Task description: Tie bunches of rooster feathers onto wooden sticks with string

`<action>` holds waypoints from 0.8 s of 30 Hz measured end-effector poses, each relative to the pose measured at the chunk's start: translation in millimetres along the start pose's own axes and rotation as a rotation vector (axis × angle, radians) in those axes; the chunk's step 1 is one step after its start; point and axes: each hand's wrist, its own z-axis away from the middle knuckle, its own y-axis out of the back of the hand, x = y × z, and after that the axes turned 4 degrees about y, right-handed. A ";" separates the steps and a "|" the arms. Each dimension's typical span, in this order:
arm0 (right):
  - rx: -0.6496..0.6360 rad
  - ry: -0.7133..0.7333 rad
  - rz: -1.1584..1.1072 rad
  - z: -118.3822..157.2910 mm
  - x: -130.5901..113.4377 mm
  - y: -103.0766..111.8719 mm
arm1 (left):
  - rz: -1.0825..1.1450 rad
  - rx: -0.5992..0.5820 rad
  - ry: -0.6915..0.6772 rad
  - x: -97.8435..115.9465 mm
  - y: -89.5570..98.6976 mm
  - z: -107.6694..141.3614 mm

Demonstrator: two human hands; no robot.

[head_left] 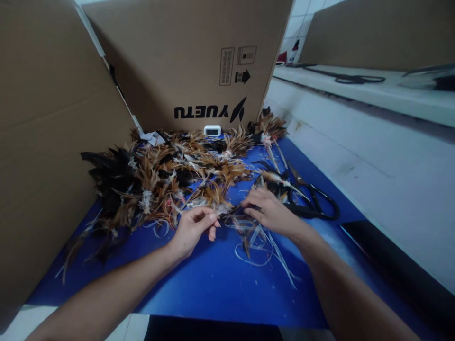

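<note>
My left hand [195,229] is closed, thumb pressed to the forefinger, at the base of a small feather [223,208] with pale fluff. To its right my right hand [265,208] is curled with the fingertips close together; whatever they pinch is too small to make out. Below and between the hands lies a loose tangle of clear plastic string [254,258]. A big pile of brown and black feathers [152,175], partly in tied bunches, spreads behind and left of my left hand. Just past my right hand lie black-handled scissors [325,201].
Upright cardboard panels [177,57] wall in the blue table [213,284] at the left and back. A small white digital device [212,131] stands at the back. A feather bunch on sticks [270,128] lies at back right. A black flat object [377,251] lies along the right edge.
</note>
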 end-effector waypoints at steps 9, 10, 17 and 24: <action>-0.123 0.002 -0.020 3.6 -6.1 -2.9 | 0.003 0.008 0.002 1.4 -1.3 -0.1; -0.131 0.009 -0.026 3.3 -5.9 -3.8 | 0.003 0.006 0.002 1.1 -1.0 -0.2; -0.063 -0.015 -0.038 3.8 -3.3 2.1 | 0.001 -0.008 -0.009 -1.0 0.5 -0.8; 0.025 -0.075 -0.124 4.6 -7.4 14.4 | 0.007 -0.013 -0.017 -0.8 0.7 -0.1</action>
